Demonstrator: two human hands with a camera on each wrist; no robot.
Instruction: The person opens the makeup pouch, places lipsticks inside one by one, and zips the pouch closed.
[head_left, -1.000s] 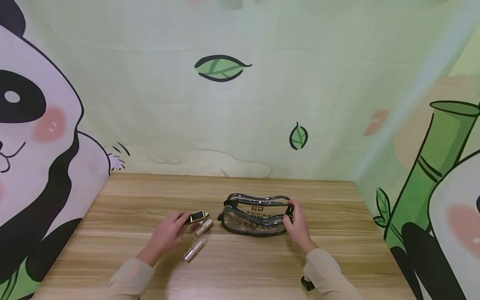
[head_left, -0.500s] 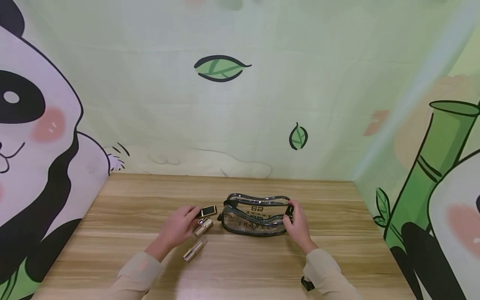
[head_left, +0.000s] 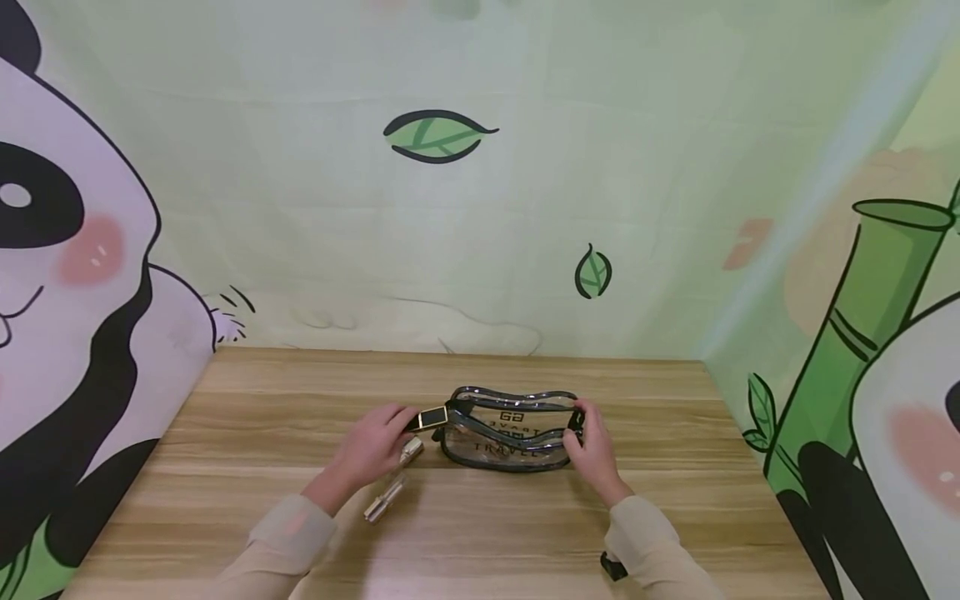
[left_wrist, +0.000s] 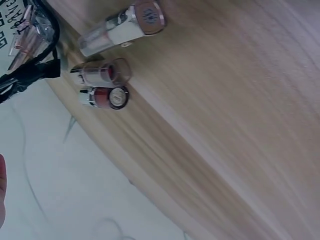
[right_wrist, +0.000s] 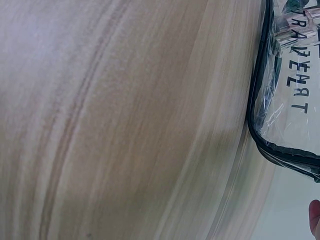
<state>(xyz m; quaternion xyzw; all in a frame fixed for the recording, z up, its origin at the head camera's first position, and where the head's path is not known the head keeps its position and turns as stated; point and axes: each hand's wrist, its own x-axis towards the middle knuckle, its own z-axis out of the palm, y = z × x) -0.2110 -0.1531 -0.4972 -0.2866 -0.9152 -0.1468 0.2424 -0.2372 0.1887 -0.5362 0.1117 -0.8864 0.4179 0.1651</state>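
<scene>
In the head view my left hand (head_left: 378, 442) pinches a small black case with gold edges (head_left: 432, 417), held out at the left end of a clear pouch. This clear travel pouch (head_left: 502, 454) has black trim and lettering, and its top gapes. My right hand (head_left: 594, 450) grips its right end, thumb on the near rim and fingers at the far one. Shiny tubes show through the plastic (left_wrist: 25, 42) in the left wrist view. Below my left hand lie a lipstick tube (head_left: 385, 500) and another lipstick tube (head_left: 412, 451), partly hidden by the hand.
The left wrist view shows three cosmetic tubes on the table, the largest a clear-capped lipstick (left_wrist: 122, 30). A wood-grain table (head_left: 480, 533) runs back to a printed cloth wall (head_left: 300, 208). Something small and black (head_left: 613, 567) shows under the right sleeve.
My left hand has carried the black case rightward, from above the tubes to the pouch's left end. The right hand and pouch have stayed in place.
</scene>
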